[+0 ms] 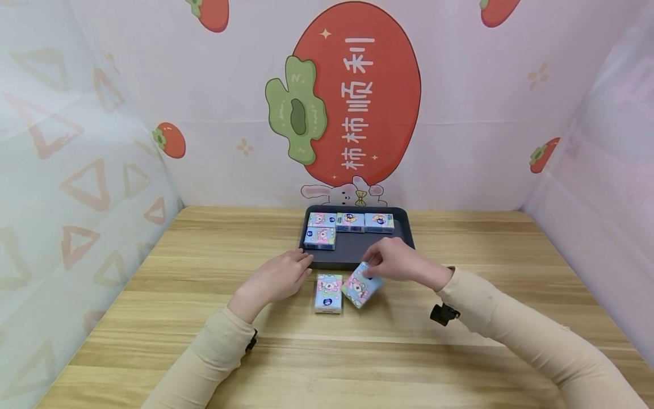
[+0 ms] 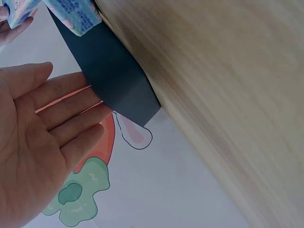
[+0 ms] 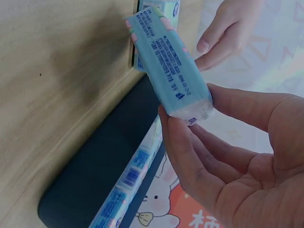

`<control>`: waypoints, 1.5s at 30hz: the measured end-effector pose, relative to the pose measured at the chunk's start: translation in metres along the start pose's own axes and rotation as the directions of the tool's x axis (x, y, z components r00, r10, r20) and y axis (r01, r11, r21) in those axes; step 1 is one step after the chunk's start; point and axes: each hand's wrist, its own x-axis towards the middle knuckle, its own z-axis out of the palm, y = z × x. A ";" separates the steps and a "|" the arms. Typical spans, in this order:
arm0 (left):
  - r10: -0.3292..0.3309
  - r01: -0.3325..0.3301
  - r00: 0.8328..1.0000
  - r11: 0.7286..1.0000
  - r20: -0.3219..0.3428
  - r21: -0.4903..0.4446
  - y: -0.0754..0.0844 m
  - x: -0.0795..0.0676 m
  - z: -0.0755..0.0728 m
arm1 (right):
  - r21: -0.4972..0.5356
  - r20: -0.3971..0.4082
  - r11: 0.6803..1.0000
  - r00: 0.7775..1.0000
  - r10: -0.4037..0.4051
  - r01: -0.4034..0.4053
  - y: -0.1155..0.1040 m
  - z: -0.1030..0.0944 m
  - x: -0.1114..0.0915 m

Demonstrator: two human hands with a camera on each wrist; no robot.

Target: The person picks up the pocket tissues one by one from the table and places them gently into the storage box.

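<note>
Blue printed pack [image 1: 360, 287] up in right hand [image 1: 397, 262], thumb and fingers clamped on one end, pack tilted, just in front of dark tray [image 1: 349, 247]. Left hand [image 1: 281, 277]: fingers straight, tips at tray's near left corner. Second pack [image 1: 328, 294] flat on wooden surface [image 1: 204, 352], between hands. Inside tray, four more packs [image 1: 350, 222], three along far side.

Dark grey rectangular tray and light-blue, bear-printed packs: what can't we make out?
Head view: near right corner of the dark grey tray, hidden by the right hand.
Head view: held light-blue pack, upper edge partly hidden by that hand.
Right wrist view: that pack's fine print, too small and blurred.
Left wrist view: another light-blue pack, cut off by the top edge.
</note>
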 end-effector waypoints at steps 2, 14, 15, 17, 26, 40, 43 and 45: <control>0.002 -0.002 1.000 1.000 0.000 -0.001 0.000 0.000 0.000 | 0.002 -0.010 1.000 1.000 0.003 -0.003 0.000 -0.002 0.001; -0.004 0.004 1.000 1.000 0.005 0.002 0.000 0.001 0.001 | -0.011 -0.041 1.000 0.999 -0.007 0.006 0.001 -0.012 0.006; -0.004 0.004 1.000 1.000 0.006 0.001 0.000 0.001 0.001 | -0.007 -0.041 1.000 0.999 -0.002 0.002 0.000 -0.013 0.007; -0.004 0.004 1.000 1.000 0.007 0.001 -0.001 0.001 0.001 | -0.005 -0.043 1.000 0.999 -0.001 0.001 0.001 -0.015 0.008; -0.019 0.019 1.000 1.000 0.025 -0.006 -0.001 0.002 0.002 | -0.009 -0.068 1.000 0.998 0.008 -0.009 0.004 -0.020 0.014; -0.017 0.017 1.000 1.000 0.018 -0.006 -0.002 0.002 0.003 | 0.072 -0.028 0.997 0.999 0.041 -0.039 0.007 -0.031 0.023; -0.014 0.014 1.000 1.000 0.008 -0.001 -0.002 0.001 0.003 | 0.084 -0.023 0.995 0.998 0.059 -0.057 0.008 -0.032 0.026; -0.011 0.011 1.000 1.000 0.003 0.005 -0.002 0.001 0.003 | 0.086 -0.020 0.994 0.997 0.073 -0.071 0.009 -0.033 0.029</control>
